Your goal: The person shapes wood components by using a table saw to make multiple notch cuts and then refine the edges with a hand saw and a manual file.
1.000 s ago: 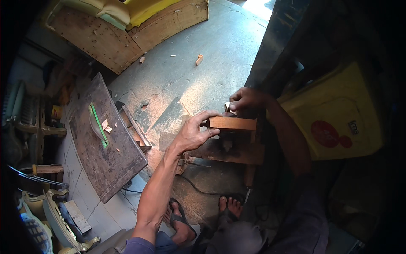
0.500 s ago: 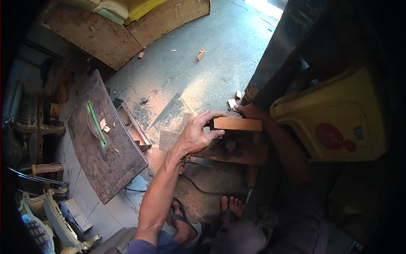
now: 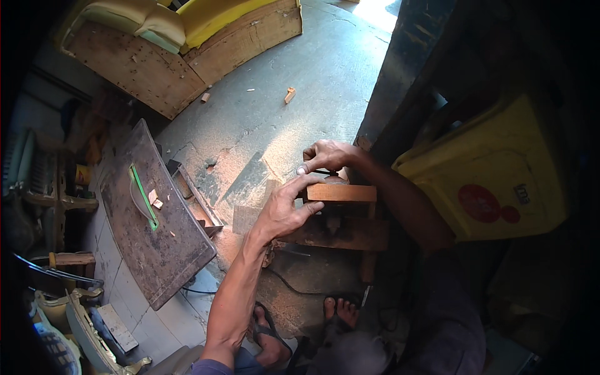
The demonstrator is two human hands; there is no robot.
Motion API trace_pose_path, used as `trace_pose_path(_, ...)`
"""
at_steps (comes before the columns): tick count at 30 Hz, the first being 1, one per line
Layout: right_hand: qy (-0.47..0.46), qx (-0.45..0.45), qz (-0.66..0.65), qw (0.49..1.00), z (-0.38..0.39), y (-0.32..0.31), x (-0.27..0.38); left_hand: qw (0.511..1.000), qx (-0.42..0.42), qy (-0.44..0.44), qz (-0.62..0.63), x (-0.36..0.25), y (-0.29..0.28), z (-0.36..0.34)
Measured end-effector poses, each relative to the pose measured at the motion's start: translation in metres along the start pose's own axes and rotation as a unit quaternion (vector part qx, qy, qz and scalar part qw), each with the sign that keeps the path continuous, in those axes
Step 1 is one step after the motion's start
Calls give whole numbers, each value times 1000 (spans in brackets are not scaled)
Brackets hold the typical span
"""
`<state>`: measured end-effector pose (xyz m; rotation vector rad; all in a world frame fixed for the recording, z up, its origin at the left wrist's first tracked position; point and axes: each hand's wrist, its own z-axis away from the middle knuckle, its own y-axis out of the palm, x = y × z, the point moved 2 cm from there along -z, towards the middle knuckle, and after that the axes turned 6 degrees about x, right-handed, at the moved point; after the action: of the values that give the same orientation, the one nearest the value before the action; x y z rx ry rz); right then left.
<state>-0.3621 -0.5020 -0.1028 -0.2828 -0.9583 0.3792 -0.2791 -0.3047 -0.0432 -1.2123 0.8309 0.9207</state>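
Note:
A reddish-brown wooden block [image 3: 342, 193] lies level in front of me. My left hand [image 3: 284, 209] is closed on its left end, fingers over the top and thumb at the near face. Just behind the block, my right hand [image 3: 328, 156] is bent inward with curled fingers, its thumb close to the left hand's fingertips. A small dark part shows under those fingers, but what they hold is hidden. Below the block sits a wider brown wooden piece [image 3: 362, 234], mostly in shadow.
At left stands a dark tabletop [image 3: 159, 231] with a green-edged slot and wood scraps on it. A yellow plastic chair [image 3: 500, 181] is close on the right. Sawdust and offcuts [image 3: 289, 95] lie on the floor. A black cable [image 3: 290, 287] runs near my feet.
My right hand has moved left, from beyond the block's right part to beside my left fingers. The block and left hand sit slightly lower and further left in view.

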Motion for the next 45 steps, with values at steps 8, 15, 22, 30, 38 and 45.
trace_pose_path(8, -218, -13, 119, 969, -45, 49, -152, 999, 10, 29, -27, -10, 10, -8)
trace_pose_path(15, 97, -153, -16, 983, 32, 63, -109, 1000, -25, 2, -3, -6, 10, 6)
trace_pose_path(22, -20, -155, -80, 984, 72, 55, -102, 997, -30, 50, -50, -22, 29, 9)
trace_pose_path(30, 170, -30, -120, 978, 52, 67, -99, 996, 9, 60, -61, -15, 21, 18)
trace_pose_path(38, -83, 100, -306, 943, -19, 108, -34, 993, -105, -7, -49, -9, 17, 93)
trace_pose_path(45, -112, 288, -181, 934, -38, 79, 72, 983, -154, -100, 23, 4, 26, 124)
